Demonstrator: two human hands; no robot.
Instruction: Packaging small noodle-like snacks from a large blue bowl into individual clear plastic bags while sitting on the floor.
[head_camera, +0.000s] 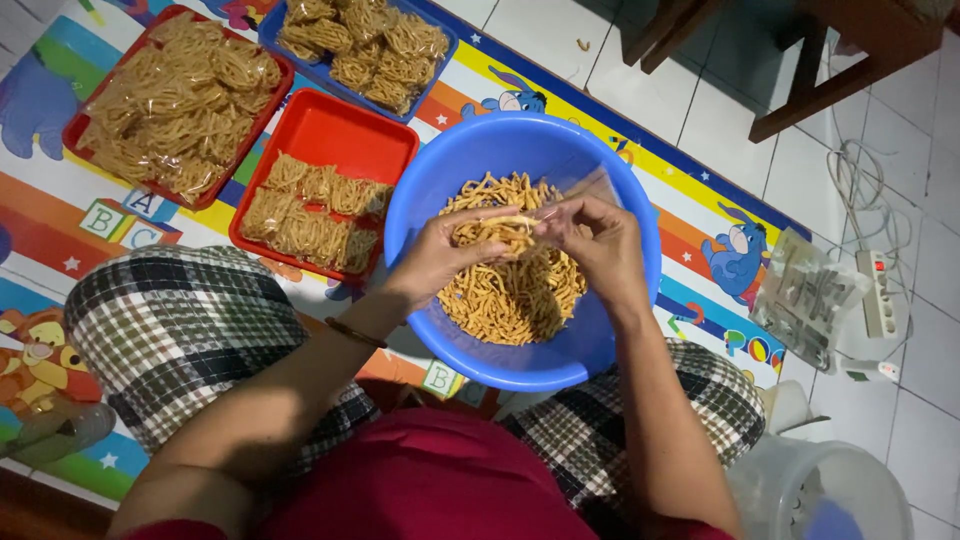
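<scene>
Presently, one blue basin (620, 215) of fried noodle sticks stands on the play mat (60, 215), between the knees. The left hand (435, 255) grasps a clump of sticks (497, 231), long axis left-right, above the basin; the right hand (600, 245) pinches one clear plastic bag (585, 187). Three trays of packed bags sit at the mat's far edge: two red, one blue.

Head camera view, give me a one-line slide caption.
Left hand feeds fried snack sticks into a clear bag held by right hand over blue basin.

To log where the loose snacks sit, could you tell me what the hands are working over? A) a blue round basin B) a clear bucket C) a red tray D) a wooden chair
A: both hands, left hand and right hand, hold snack sticks above the blue basin of loose ones.
</scene>
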